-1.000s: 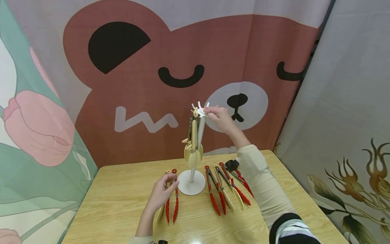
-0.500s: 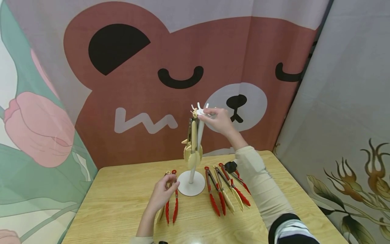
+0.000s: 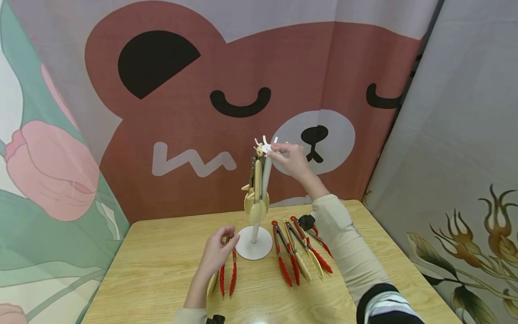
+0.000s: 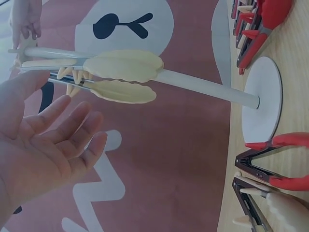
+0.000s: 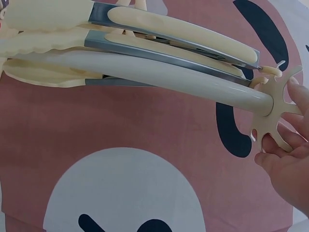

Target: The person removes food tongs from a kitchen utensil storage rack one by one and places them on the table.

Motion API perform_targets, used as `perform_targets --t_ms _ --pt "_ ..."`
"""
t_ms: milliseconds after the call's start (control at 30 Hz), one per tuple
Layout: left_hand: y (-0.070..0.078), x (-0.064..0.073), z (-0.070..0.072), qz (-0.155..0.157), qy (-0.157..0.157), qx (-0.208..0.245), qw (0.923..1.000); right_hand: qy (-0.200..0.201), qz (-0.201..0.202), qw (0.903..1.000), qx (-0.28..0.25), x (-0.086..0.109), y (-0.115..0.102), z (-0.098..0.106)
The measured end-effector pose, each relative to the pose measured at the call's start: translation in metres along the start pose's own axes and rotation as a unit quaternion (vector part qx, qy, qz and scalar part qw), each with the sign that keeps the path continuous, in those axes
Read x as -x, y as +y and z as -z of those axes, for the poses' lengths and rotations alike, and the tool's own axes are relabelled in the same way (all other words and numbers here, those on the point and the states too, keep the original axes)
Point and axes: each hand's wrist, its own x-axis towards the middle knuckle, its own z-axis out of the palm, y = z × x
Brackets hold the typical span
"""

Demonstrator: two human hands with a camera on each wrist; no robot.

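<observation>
A white utensil stand rises from a round base, with prongs round its top. Cream-tipped tongs hang from the prongs on its left side; the right wrist view shows cream rings at the handle ends of the hanging tongs. With thumb and fingers, my right hand pinches the pronged top of the stand. My left hand is held left of the pole with loosely bent fingers and an empty palm. It partly hides red-tipped tongs and cream-tipped tongs on the table.
Right of the base, several red-tipped and cream-tipped tongs lie side by side on the wooden table. A bear-patterned cloth hangs directly behind the table, and a floral cloth stands at the right.
My right hand's grip on the stand's top has shifted slightly. My left hand has moved a little to the right, covering the ring ends of the left tongs. The hanging tongs stay in place.
</observation>
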Motion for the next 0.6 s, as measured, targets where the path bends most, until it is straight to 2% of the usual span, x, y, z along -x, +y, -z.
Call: perform_targets --t_ms 267,433,600 --pt "0.009 -0.01 -0.003 0.002 0.005 -0.012 0.9999 -0.002 -0.009 1.0 0.001 0.0 -0.001 0.0" --pt "0.017 -0.015 -0.006 -0.014 0.012 -0.011 0.9998 0.002 -0.009 1.0 0.002 0.0 -0.001 -0.001" --pt "0.022 -0.022 -0.009 -0.026 0.032 -0.009 0.9991 0.004 -0.009 1.0 0.0 0.0 -0.001 0.0"
